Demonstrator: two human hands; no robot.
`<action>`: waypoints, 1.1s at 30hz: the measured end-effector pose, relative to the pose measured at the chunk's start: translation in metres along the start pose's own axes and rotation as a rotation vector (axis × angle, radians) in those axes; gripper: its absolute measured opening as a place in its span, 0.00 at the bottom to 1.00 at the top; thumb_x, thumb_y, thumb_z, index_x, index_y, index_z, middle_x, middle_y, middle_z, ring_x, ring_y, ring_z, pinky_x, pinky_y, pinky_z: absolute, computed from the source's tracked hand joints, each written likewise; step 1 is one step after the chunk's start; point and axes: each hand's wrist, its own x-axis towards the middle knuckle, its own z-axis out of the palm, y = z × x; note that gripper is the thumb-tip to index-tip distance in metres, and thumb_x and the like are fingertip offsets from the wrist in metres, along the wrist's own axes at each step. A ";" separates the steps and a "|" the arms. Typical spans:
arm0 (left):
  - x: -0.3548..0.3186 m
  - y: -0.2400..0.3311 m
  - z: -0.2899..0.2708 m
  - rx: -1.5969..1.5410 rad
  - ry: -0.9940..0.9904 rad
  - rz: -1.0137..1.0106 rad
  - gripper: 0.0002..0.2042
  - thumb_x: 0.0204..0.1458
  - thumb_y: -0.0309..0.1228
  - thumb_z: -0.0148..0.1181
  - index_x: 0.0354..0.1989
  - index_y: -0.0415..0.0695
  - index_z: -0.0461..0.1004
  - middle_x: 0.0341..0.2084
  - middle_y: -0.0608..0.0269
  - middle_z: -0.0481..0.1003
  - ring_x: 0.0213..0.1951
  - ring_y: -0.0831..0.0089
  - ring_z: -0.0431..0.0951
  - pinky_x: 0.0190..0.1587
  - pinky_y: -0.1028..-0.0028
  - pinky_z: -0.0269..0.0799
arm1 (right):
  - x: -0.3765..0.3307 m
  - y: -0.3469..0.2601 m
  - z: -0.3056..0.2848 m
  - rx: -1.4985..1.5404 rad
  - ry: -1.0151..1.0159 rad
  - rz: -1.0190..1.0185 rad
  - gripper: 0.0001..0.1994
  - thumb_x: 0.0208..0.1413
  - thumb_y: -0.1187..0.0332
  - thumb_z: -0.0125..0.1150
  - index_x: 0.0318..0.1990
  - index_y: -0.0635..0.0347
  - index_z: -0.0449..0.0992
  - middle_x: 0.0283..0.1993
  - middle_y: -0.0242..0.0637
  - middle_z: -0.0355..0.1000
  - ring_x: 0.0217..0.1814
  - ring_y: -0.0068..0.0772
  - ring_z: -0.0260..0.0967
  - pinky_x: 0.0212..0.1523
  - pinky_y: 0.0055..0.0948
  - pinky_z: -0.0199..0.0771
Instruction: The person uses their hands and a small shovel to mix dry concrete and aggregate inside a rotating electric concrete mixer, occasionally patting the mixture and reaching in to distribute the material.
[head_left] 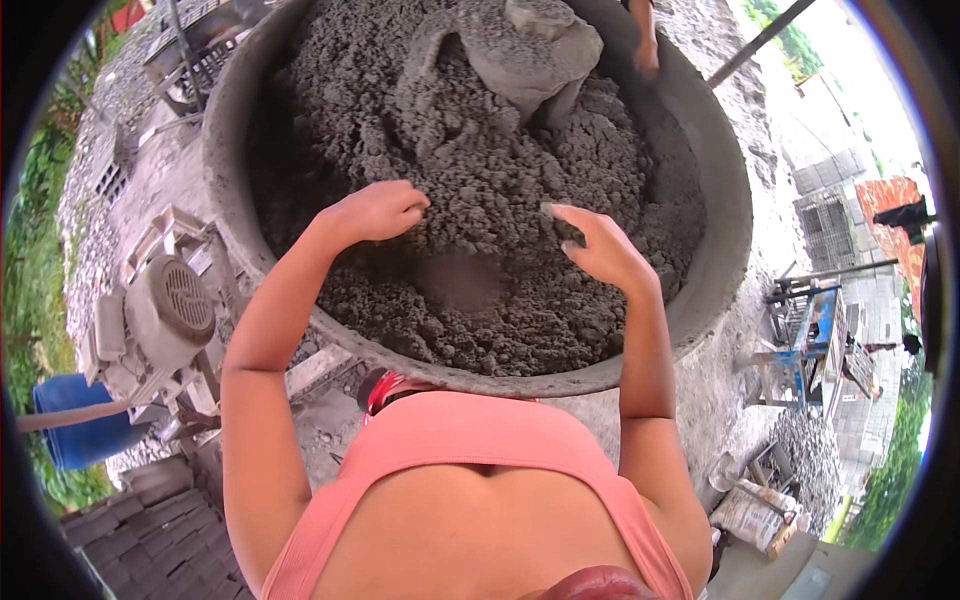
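Note:
A wide round mixing pan [728,215] holds damp grey mortar mix [470,150], coarse and crumbly. Over its near half, my left hand [385,212] hovers with its fingers curled in; nothing shows in them. Facing it from the other side, my right hand [603,248] has thumb and forefinger apart, with grey mix on the fingertips, and holds nothing. Low between the two hands is a motion-smeared grey lump [462,280]; whether it touches the mix I cannot tell. A mortar-caked mixer hub [530,55] rises from the far part of the pan.
Another person's hand [648,58] hangs at the pan's far right rim. A dusty motor [172,305] stands left, near a blue barrel [85,425]. To the right are a blue-marked metal frame [815,335] and a white sack [750,515]. Grey blocks [165,540] lie lower left.

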 end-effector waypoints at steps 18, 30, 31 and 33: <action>-0.005 -0.004 -0.009 -0.102 0.685 0.223 0.08 0.52 0.26 0.54 0.38 0.38 0.77 0.45 0.54 0.71 0.41 0.60 0.75 0.44 0.66 0.72 | 0.002 -0.003 0.005 -0.134 -0.372 0.219 0.26 0.55 0.55 0.60 0.58 0.61 0.69 0.57 0.49 0.69 0.60 0.49 0.66 0.59 0.39 0.66; -0.012 -0.001 -0.021 -0.103 0.898 0.036 0.07 0.51 0.27 0.57 0.35 0.40 0.79 0.46 0.56 0.73 0.38 0.62 0.77 0.41 0.68 0.73 | 0.005 -0.010 0.009 -0.147 -0.405 0.237 0.27 0.56 0.56 0.61 0.60 0.62 0.67 0.59 0.49 0.68 0.62 0.46 0.65 0.60 0.37 0.64; -0.014 -0.004 -0.021 -0.102 0.897 0.034 0.07 0.51 0.27 0.57 0.35 0.40 0.79 0.46 0.56 0.73 0.38 0.62 0.77 0.41 0.68 0.73 | 0.006 -0.012 0.010 -0.128 -0.376 0.217 0.28 0.56 0.56 0.61 0.60 0.62 0.67 0.60 0.49 0.67 0.62 0.47 0.64 0.61 0.38 0.64; -0.017 -0.016 -0.022 0.099 1.090 0.045 0.06 0.49 0.27 0.58 0.34 0.41 0.79 0.47 0.56 0.73 0.36 0.63 0.78 0.39 0.70 0.73 | 0.010 -0.015 0.014 -0.107 -0.349 0.195 0.28 0.55 0.57 0.61 0.60 0.62 0.67 0.61 0.49 0.66 0.63 0.47 0.64 0.61 0.38 0.64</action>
